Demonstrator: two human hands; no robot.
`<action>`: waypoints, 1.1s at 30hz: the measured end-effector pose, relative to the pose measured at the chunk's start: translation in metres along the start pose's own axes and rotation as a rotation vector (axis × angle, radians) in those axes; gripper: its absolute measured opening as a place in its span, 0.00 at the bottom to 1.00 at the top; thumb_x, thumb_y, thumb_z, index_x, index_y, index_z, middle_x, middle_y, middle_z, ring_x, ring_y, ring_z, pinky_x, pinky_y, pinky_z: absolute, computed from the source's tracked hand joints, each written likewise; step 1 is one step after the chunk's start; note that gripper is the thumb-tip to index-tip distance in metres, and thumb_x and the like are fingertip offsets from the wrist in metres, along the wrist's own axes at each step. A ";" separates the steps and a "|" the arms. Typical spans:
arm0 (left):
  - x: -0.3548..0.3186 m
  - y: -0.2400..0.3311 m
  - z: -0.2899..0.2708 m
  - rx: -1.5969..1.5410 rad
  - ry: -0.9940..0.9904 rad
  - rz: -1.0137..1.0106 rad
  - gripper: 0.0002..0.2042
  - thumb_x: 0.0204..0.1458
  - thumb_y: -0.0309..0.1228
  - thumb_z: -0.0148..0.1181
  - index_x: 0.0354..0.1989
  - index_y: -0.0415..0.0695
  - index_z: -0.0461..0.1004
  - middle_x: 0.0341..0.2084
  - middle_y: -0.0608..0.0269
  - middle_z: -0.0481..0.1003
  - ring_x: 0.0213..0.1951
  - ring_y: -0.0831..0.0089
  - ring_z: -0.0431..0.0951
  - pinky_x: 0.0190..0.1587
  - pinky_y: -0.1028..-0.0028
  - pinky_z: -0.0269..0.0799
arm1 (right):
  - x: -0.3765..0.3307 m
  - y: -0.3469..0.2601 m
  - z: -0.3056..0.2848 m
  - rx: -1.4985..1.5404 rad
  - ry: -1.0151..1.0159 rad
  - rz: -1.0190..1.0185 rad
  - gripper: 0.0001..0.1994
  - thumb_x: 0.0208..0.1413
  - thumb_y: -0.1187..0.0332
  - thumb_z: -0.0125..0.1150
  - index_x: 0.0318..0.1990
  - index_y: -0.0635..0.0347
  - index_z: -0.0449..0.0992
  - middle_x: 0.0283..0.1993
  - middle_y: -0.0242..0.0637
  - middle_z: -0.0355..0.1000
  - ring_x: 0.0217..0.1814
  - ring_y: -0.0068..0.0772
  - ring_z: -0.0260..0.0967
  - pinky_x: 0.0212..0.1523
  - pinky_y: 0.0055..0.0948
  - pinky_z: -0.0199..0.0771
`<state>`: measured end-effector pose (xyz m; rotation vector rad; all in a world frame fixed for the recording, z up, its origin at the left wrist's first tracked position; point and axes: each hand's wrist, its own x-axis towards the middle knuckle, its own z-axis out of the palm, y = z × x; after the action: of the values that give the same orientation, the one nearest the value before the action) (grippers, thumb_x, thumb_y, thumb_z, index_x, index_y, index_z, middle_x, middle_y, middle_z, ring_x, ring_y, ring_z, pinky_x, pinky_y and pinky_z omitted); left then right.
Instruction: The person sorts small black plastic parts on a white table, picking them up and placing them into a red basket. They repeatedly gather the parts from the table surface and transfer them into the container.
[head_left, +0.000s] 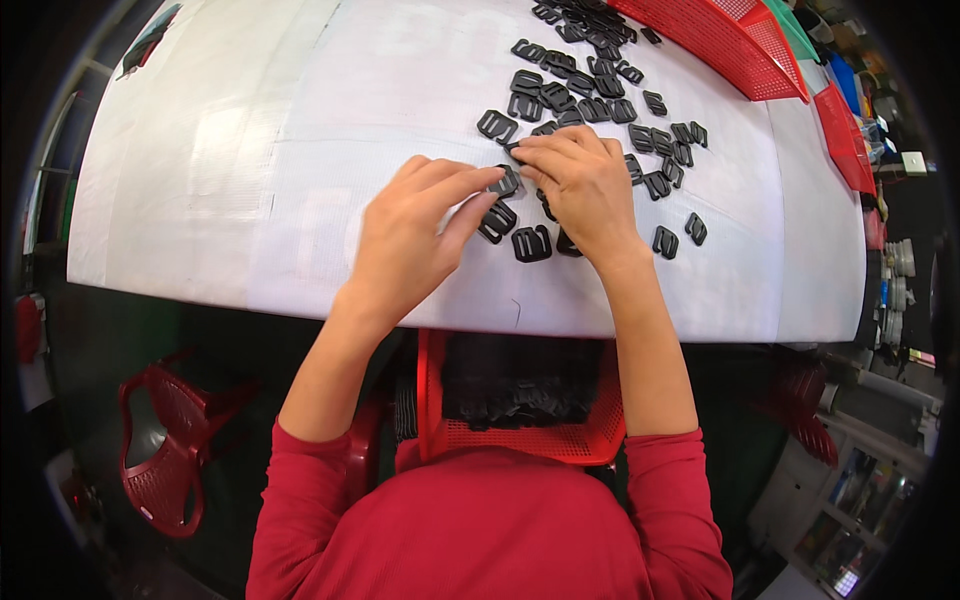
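Both my hands work over the white table, among black plastic slide buckles. My left hand (405,235) is closed, thumb and fingertips brought together at the edge of a black buckle (508,181). My right hand (592,190) is also closed, its fingers bent down over the pieces just right of the left fingertips. A dark bit shows at its fingertips, but what it pinches is mostly hidden. Just below the hands lie loose buckles, one of them flat on the table (531,243). Two more buckles (680,235) lie right of my right wrist.
More buckles (590,85) spread toward the far side, thickening into a pile. Red perforated baskets (720,45) stand at the far right. Below the near table edge (250,306), a red basket (520,440) with dark pieces sits against me. A dark red chair (165,440) stands at left.
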<state>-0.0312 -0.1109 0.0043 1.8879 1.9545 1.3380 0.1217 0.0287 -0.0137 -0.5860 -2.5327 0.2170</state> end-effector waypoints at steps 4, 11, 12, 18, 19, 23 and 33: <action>0.000 -0.015 0.025 0.222 -0.043 0.058 0.11 0.49 0.28 0.65 0.43 0.44 0.80 0.39 0.63 0.78 0.40 0.65 0.75 0.41 0.68 0.72 | 0.006 -0.009 -0.016 0.586 -0.146 0.661 0.08 0.55 0.65 0.64 0.37 0.57 0.84 0.36 0.34 0.79 0.42 0.38 0.72 0.41 0.34 0.71; 0.016 -0.015 0.025 0.056 -0.198 -0.254 0.14 0.51 0.29 0.64 0.47 0.46 0.80 0.40 0.64 0.78 0.42 0.64 0.75 0.43 0.67 0.73 | 0.003 0.019 0.006 -0.060 0.124 0.069 0.09 0.47 0.66 0.69 0.38 0.52 0.84 0.37 0.29 0.78 0.41 0.34 0.71 0.44 0.35 0.69; 0.022 -0.011 0.024 -0.048 -0.244 -0.401 0.13 0.52 0.29 0.64 0.47 0.46 0.80 0.39 0.65 0.78 0.42 0.64 0.75 0.43 0.67 0.73 | 0.004 0.024 0.005 -0.089 0.084 0.036 0.10 0.49 0.66 0.68 0.40 0.51 0.83 0.34 0.30 0.78 0.40 0.31 0.72 0.46 0.34 0.68; 0.045 -0.044 0.035 0.411 -0.079 0.126 0.12 0.52 0.31 0.63 0.46 0.47 0.81 0.40 0.66 0.79 0.40 0.65 0.75 0.44 0.68 0.73 | 0.023 0.015 -0.008 0.311 -0.058 0.508 0.10 0.53 0.66 0.64 0.42 0.54 0.82 0.34 0.35 0.79 0.40 0.39 0.75 0.42 0.38 0.73; 0.050 -0.048 0.039 0.433 -0.095 0.177 0.12 0.52 0.32 0.63 0.45 0.47 0.81 0.40 0.66 0.79 0.40 0.65 0.75 0.44 0.68 0.73 | 0.023 0.018 -0.009 0.371 -0.103 0.590 0.10 0.53 0.66 0.64 0.42 0.54 0.82 0.35 0.35 0.79 0.40 0.41 0.76 0.42 0.38 0.74; 0.063 -0.055 0.039 0.367 -0.210 0.007 0.12 0.53 0.33 0.64 0.45 0.46 0.81 0.40 0.65 0.80 0.42 0.67 0.75 0.44 0.70 0.73 | -0.001 0.025 -0.010 0.181 0.130 0.339 0.09 0.50 0.69 0.66 0.40 0.54 0.82 0.40 0.35 0.78 0.45 0.40 0.73 0.44 0.35 0.71; 0.034 -0.039 0.024 0.312 0.023 -0.031 0.15 0.54 0.32 0.63 0.50 0.46 0.78 0.50 0.57 0.75 0.53 0.58 0.71 0.54 0.65 0.68 | -0.048 -0.034 -0.004 0.059 0.093 0.230 0.12 0.49 0.67 0.68 0.42 0.54 0.82 0.50 0.30 0.72 0.59 0.36 0.63 0.54 0.39 0.61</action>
<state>-0.0537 -0.0636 -0.0188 1.9642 2.3078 1.1027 0.1486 -0.0230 -0.0231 -0.8443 -2.3591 0.3380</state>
